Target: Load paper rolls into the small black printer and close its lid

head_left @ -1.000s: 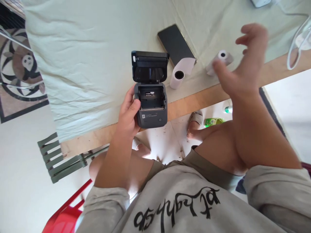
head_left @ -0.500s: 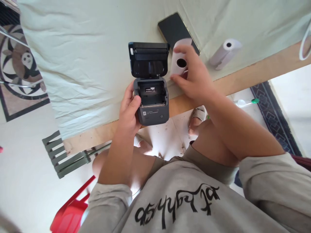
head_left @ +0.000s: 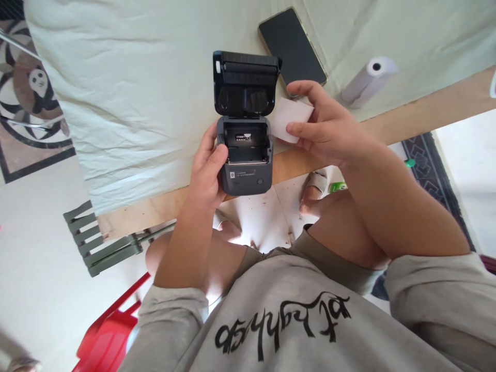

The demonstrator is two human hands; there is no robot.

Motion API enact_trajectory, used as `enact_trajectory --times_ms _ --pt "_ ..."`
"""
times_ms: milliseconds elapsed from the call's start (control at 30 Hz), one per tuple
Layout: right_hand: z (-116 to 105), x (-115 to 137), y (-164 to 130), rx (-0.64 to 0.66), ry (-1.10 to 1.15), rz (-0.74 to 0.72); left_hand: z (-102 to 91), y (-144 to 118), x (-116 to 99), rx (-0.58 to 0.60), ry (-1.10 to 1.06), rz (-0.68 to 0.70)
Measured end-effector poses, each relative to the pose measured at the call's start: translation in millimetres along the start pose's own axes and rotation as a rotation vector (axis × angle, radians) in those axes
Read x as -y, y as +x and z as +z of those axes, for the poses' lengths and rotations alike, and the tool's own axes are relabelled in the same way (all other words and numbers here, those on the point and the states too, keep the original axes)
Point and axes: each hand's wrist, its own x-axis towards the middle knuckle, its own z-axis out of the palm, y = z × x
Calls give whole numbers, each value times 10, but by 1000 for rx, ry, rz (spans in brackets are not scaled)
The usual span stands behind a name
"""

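My left hand (head_left: 211,164) grips the left side of a dark grey label printer (head_left: 248,178), thumb along its top edge. The printer's black lid (head_left: 246,85) is swung up, and its paper bay shows a small printed sticker inside. My right hand (head_left: 325,119) pinches a white paper roll (head_left: 290,119) between thumb and fingers, just right of the printer and apart from it. The roll's paper side faces me; its core is out of sight. A black smartphone (head_left: 294,46) lies flat beyond my right hand.
Farther right, a white paper roll (head_left: 368,82) stands near the front edge of the cloth-covered table (head_left: 135,93). A green folding stool (head_left: 104,248) and a red plastic chair (head_left: 108,330) are at lower left. One leg is on either side below the table edge.
My right hand has turned the paper roll, so the dark core hole no longer shows. The printer sits slightly farther right and higher in view, still in my left hand.
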Motion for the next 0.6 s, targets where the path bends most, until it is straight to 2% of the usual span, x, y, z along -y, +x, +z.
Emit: enact_trajectory --times_ms 67,133,233,333,433,533,600 --pt "7 33 -14 80 246 115 -16 9 14 2 3 5" --pt "16 74 -27 85 421 181 -38 20 32 13 12 14" --pt "16 132 -24 3 580 259 -63 32 51 36 23 21" --pt "10 180 3 -153 705 380 -68 32 54 29 33 18" --pt "16 225 13 -208 744 374 -60 23 44 20 44 17" --pt "27 250 4 -185 745 328 -50 17 31 13 46 0" --pt "23 246 12 -160 801 357 -43 17 25 -4 40 -17"
